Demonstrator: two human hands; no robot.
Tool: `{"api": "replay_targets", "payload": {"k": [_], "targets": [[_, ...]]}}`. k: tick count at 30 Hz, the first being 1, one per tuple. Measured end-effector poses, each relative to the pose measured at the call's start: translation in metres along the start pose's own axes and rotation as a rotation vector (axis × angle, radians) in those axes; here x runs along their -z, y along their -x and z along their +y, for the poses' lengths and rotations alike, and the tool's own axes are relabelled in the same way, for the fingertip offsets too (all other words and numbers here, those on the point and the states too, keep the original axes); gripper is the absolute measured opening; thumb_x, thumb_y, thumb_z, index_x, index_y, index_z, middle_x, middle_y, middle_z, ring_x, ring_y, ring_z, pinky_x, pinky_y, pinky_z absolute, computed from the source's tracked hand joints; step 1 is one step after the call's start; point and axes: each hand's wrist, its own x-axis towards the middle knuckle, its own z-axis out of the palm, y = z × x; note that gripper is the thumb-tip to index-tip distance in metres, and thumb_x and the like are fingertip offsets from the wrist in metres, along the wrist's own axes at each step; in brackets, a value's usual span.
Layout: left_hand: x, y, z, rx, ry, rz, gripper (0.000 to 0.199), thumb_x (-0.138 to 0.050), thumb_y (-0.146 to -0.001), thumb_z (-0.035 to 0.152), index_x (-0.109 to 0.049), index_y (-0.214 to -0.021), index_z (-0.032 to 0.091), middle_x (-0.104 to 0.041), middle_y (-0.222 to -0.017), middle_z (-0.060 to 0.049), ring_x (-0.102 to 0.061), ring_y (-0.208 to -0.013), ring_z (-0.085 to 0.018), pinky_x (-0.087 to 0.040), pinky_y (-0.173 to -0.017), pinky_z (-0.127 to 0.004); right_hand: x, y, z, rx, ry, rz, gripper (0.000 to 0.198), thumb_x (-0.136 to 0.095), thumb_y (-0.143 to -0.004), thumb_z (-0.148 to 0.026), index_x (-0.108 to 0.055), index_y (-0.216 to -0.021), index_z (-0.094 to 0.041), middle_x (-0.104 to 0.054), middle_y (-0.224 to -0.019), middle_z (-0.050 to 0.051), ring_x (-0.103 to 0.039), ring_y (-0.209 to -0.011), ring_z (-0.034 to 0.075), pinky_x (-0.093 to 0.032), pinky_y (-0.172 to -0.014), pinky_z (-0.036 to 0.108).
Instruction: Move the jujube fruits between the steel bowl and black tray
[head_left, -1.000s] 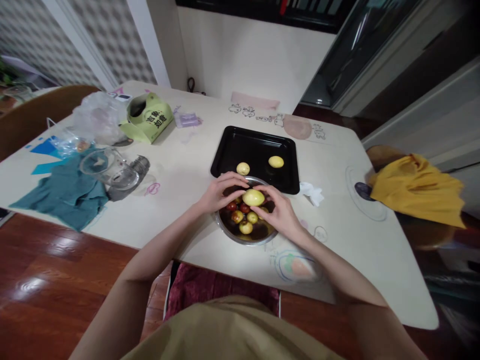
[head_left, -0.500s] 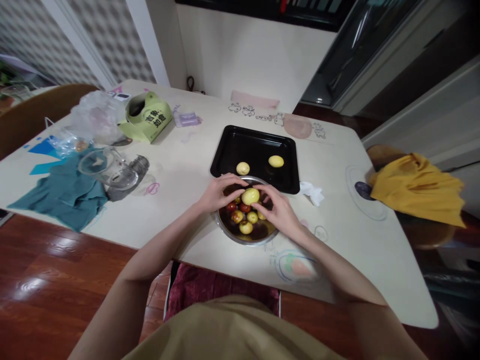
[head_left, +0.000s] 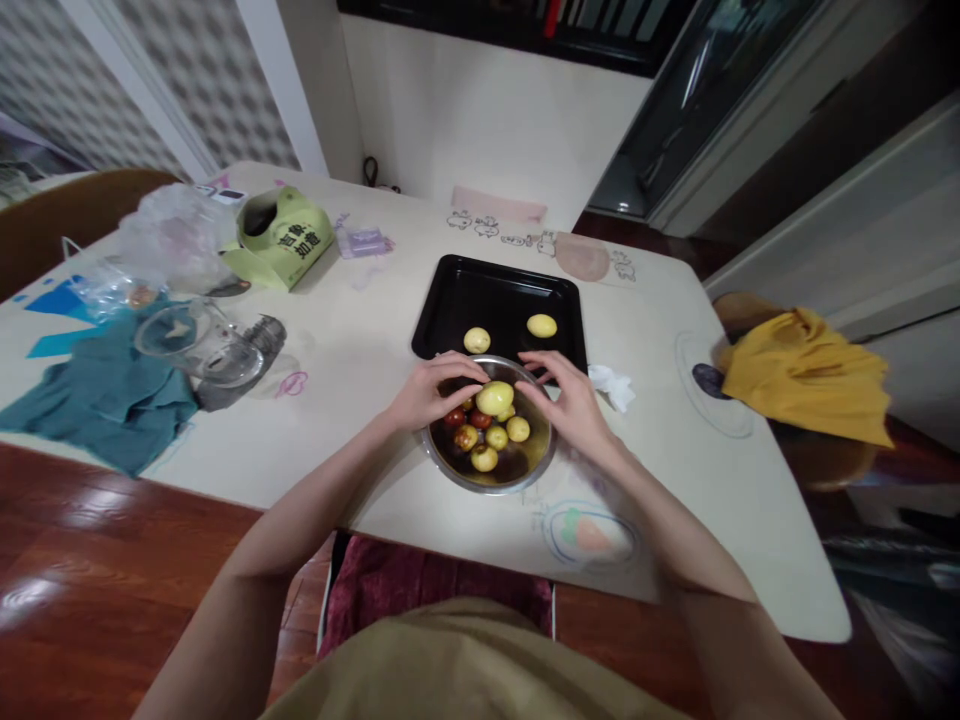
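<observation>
My left hand (head_left: 435, 388) holds a glossy yellow oval fruit (head_left: 495, 398) between thumb and fingers, above the bowl. On the fruit's other side, my right hand (head_left: 566, 395) is open, its fingers apart and a small gap from the fruit. Beneath both hands is a round metal bowl (head_left: 493, 488) with several smaller yellow fruits (head_left: 517, 429) and dark red ones (head_left: 481, 418) inside. Behind the bowl lies a black baking tray (head_left: 495, 290) bearing two yellow fruits (head_left: 541, 326).
A crumpled white tissue (head_left: 612, 387) lies right of the tray. At left are a clear glass jug (head_left: 202, 340) on its side, a teal cloth (head_left: 105, 400), a green carton (head_left: 285, 240) and plastic bags (head_left: 169, 235). A yellow cloth (head_left: 810, 375) hangs over a chair at right.
My right fingers have moved off the yellow fruit, opening a gap at its right side. The fruit stays at my left hand. The whole view has shifted slightly.
</observation>
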Motion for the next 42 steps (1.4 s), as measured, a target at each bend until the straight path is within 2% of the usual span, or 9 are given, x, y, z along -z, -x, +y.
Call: {"api": "replay_targets", "payload": {"k": [5,11,14,17,25,28,33,38,42], "targets": [[-0.003,0.001,0.000,0.051,0.009,0.093,0.015,-0.069,-0.103,0.028,-0.080,-0.102,0.019,-0.082,-0.103,-0.009,-0.076,-0.099,-0.020,-0.060,-0.093,-0.037,0.014,-0.031,0.051,-0.018,0.205,0.148,0.030,-0.055,-0.102,-0.032,-0.068,-0.127,-0.022,-0.070,-0.128,0.016,-0.067,-0.119,0.033,-0.062,-0.097,0.051],[-0.004,0.001,0.000,0.069,0.008,0.087,0.016,-0.067,-0.104,0.029,-0.079,-0.102,0.018,-0.081,-0.102,-0.010,-0.075,-0.097,-0.020,-0.059,-0.090,-0.037,0.004,-0.060,0.101,-0.101,0.395,0.023,0.052,-0.055,-0.096,-0.025,-0.059,-0.147,-0.018,-0.058,-0.152,0.019,-0.055,-0.141,0.037,-0.046,-0.122,0.060],[-0.003,0.001,0.001,0.079,0.007,0.093,0.017,-0.067,-0.104,0.030,-0.079,-0.101,0.018,-0.081,-0.102,-0.010,-0.075,-0.097,-0.020,-0.059,-0.091,-0.037,-0.003,-0.064,0.112,-0.103,0.427,-0.050,0.055,-0.054,-0.096,-0.024,-0.058,-0.150,-0.018,-0.058,-0.153,0.018,-0.056,-0.139,0.037,-0.046,-0.122,0.060],[-0.003,0.001,0.002,0.087,0.009,0.110,0.017,-0.067,-0.104,0.030,-0.079,-0.101,0.019,-0.081,-0.101,-0.009,-0.075,-0.096,-0.020,-0.059,-0.090,-0.037,-0.005,-0.062,0.117,-0.101,0.448,-0.049,0.052,-0.055,-0.094,-0.021,-0.062,-0.145,-0.020,-0.063,-0.141,0.017,-0.061,-0.128,0.037,-0.052,-0.114,0.061],[-0.002,0.002,0.002,0.111,0.007,0.119,0.019,-0.066,-0.105,0.031,-0.079,-0.101,0.019,-0.080,-0.101,-0.009,-0.074,-0.097,-0.021,-0.060,-0.090,-0.037,-0.007,-0.058,0.115,-0.056,0.466,0.051,0.028,-0.060,-0.095,-0.026,-0.064,-0.123,-0.023,-0.067,-0.116,0.015,-0.061,-0.111,0.037,-0.059,-0.096,0.060],[-0.002,0.002,0.002,0.113,0.002,0.119,0.018,-0.066,-0.105,0.031,-0.079,-0.101,0.019,-0.080,-0.101,-0.009,-0.074,-0.097,-0.020,-0.060,-0.090,-0.037,-0.009,-0.057,0.114,-0.063,0.448,0.045,0.030,-0.061,-0.095,-0.026,-0.062,-0.125,-0.023,-0.065,-0.117,0.016,-0.059,-0.113,0.038,-0.056,-0.100,0.062],[-0.002,0.002,0.002,0.094,-0.008,0.129,0.018,-0.066,-0.104,0.031,-0.079,-0.100,0.019,-0.079,-0.100,-0.009,-0.073,-0.095,-0.020,-0.059,-0.088,-0.036,-0.005,-0.054,0.106,-0.078,0.396,0.035,0.044,-0.062,-0.085,-0.014,-0.064,-0.128,-0.020,-0.063,-0.122,0.016,-0.058,-0.117,0.038,-0.052,-0.108,0.063],[-0.003,0.003,0.001,0.087,-0.012,0.126,0.016,-0.066,-0.104,0.028,-0.078,-0.104,0.018,-0.079,-0.101,-0.009,-0.073,-0.097,-0.020,-0.059,-0.089,-0.036,0.004,-0.052,0.074,-0.009,0.333,0.102,0.044,-0.063,-0.087,-0.016,-0.067,-0.130,-0.022,-0.061,-0.123,0.014,-0.058,-0.117,0.037,-0.053,-0.107,0.060],[-0.004,0.004,-0.002,0.103,0.025,0.143,0.018,-0.068,-0.104,0.030,-0.076,-0.114,0.018,-0.076,-0.110,-0.011,-0.073,-0.099,-0.019,-0.063,-0.087,-0.033,0.005,-0.046,0.028,0.057,0.135,0.080,0.039,-0.067,-0.094,-0.029,-0.066,-0.133,-0.027,-0.062,-0.129,0.013,-0.061,-0.118,0.034,-0.061,-0.090,0.048]]}}
